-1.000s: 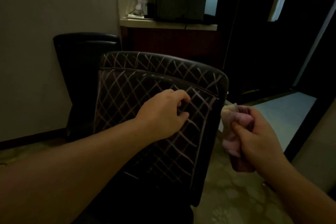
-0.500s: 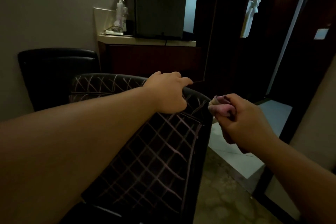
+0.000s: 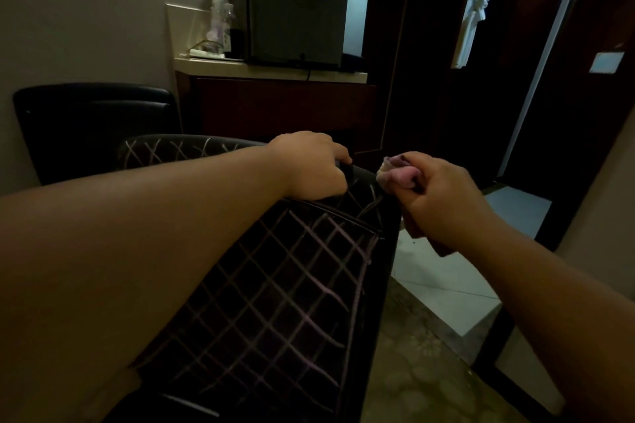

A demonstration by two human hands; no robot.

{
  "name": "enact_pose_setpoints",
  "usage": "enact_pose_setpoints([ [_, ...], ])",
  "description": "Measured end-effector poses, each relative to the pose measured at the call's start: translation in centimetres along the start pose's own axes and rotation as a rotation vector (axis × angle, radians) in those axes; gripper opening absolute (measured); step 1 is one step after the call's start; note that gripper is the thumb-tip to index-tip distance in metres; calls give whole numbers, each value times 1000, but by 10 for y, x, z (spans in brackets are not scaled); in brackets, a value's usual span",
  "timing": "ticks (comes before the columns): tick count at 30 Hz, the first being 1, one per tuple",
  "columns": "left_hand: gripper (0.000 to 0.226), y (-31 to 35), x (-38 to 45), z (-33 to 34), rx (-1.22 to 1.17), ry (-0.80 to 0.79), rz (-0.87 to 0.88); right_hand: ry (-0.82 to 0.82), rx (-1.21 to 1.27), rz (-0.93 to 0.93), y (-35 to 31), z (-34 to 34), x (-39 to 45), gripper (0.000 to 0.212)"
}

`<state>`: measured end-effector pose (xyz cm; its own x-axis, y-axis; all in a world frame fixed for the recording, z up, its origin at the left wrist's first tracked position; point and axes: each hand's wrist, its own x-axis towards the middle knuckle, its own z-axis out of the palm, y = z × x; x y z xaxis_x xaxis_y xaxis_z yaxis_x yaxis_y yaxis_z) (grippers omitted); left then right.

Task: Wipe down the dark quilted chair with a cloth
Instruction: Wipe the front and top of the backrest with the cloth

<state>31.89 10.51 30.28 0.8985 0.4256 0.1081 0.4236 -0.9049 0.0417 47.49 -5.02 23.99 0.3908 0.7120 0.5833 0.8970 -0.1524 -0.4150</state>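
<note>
Curled over the top edge of the quilted chair [image 3: 275, 302], the left hand [image 3: 311, 170] grips the backrest near its right corner, fingers folded over the far side and the thumb side toward the camera. Just right of the chair's corner, the right hand [image 3: 436, 203] holds a bunched pinkish cloth [image 3: 398, 175] in a closed fist; the wad pokes out at the thumb side and sits just beside the chair's top corner, whether touching it or not I cannot tell. A darker tail of the cloth hangs below the fist.

Behind the chair and to its left stands a second, plain black chair [image 3: 92, 124] against the wall. Further behind the quilted chair a counter [image 3: 268, 70] carries a spray bottle [image 3: 220, 15], a shallow tray [image 3: 206, 50] whose contents are too dim to make out, and a dark boxy appliance [image 3: 297, 2]. Well to the right of the chair, something white hangs from a rail [image 3: 469, 31] in a dark closet.

Compared with a second ago, the left hand has gone from the quilted face of the backrest up to its top edge, and the right hand with the cloth has risen from beside the chair's flank to its upper corner. Half a second ago both were already nearly where they are.
</note>
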Motion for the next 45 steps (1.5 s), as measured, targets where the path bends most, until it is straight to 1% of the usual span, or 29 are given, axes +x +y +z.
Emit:
enact_pose_setpoints([
  [5,60,-3,-4,2,-31,-16,17,-101,-222,-80,5,-10,-20,25],
  [6,61,-4,-5,3,-40,-10,19,-98,-266,-98,4,-9,-20,28],
  [8,63,-6,-6,5,-54,-2,22,-34,-307,-129,-1,-6,-14,34],
  [10,66,-7,-8,6,-55,-9,16,40,-313,-125,-9,-2,-5,34],
  [12,68,-7,-10,7,-60,-15,8,54,-326,-93,-14,1,2,36],
  [15,69,-6,-13,6,-70,-20,11,9,-355,-103,-13,-1,-5,41],
  [19,70,-6,-13,9,-70,-18,17,-101,-461,-142,-2,-5,-22,36],
  [21,72,-8,-11,11,-87,-14,15,-73,-496,-173,-4,-2,-20,35],
  [24,73,-10,-10,11,-105,-23,3,23,-507,-203,-14,6,-6,33],
  [27,74,-12,-8,10,-68,-32,-4,63,-513,-148,-23,10,5,34],
  [30,75,-12,-6,12,-57,-36,-1,46,-510,-151,-20,8,-4,39],
  [32,77,-13,-4,15,-40,-32,-1,6,-513,-159,-13,7,-20,41],
  [35,78,-17,-2,18,-32,-23,0,-68,-542,-180,-4,8,-36,36],
  [39,77,-20,0,18,-43,-22,-24,-57,-572,-203,-4,13,-18,34],
  [41,74,-24,1,17,-53,-20,-52,-31,-540,-184,-6,22,-3,33],
  [43,72,-31,1,15,-58,-15,-83,36,-473,-147,-10,34,15,31],
  [45,73,-38,0,13,-50,-21,-121,95,-388,-74,-16,47,35,30],
])
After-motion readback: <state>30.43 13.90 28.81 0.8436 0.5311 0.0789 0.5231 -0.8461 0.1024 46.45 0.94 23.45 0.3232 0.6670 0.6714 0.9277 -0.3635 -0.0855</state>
